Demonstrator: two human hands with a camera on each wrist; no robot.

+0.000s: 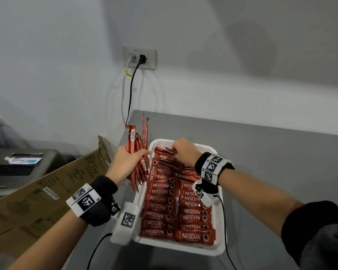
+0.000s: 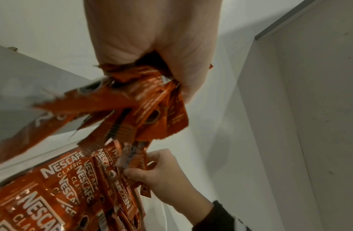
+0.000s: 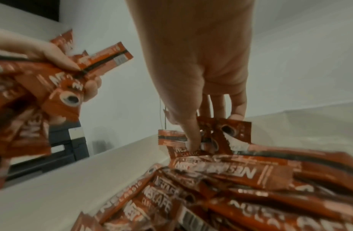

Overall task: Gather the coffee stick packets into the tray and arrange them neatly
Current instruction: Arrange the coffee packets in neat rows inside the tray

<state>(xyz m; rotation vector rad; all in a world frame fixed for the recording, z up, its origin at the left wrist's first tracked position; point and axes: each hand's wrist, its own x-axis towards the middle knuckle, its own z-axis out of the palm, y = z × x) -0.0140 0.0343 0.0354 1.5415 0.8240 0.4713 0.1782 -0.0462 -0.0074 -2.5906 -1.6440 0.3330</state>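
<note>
Nearest, at the bottom of the head view, a white tray (image 1: 218, 248) sits on a grey counter (image 1: 271, 156), filled with red coffee packets (image 1: 160, 208) laid crosswise in two columns, the lower rows flat and even, the ones toward the tray's far end overlapping and askew. Just left of the tray, in the middle of the frame, the left hand (image 1: 125, 162) has its fingers curled round a bundle of packets (image 1: 138, 151) that stands nearly upright beside the tray's left rim, its ends fanning out above and below the fist; the left wrist view shows the lower ends splaying loosely under the palm. At the tray's far end, the right hand (image 1: 184, 151) reaches down among the jumbled packets, and the right wrist view shows its thumb and fingertips (image 3: 192, 140) pinching the end of one or two packets there. Both wrists carry black bands with white marker tags. At the lower left, a brown cardboard box flap (image 1: 47, 190) leans beside the counter. Farther off, in the upper middle, a wall socket (image 1: 139, 57) holds a black plug and a white one, their cables hanging down behind the counter's edge.
</note>
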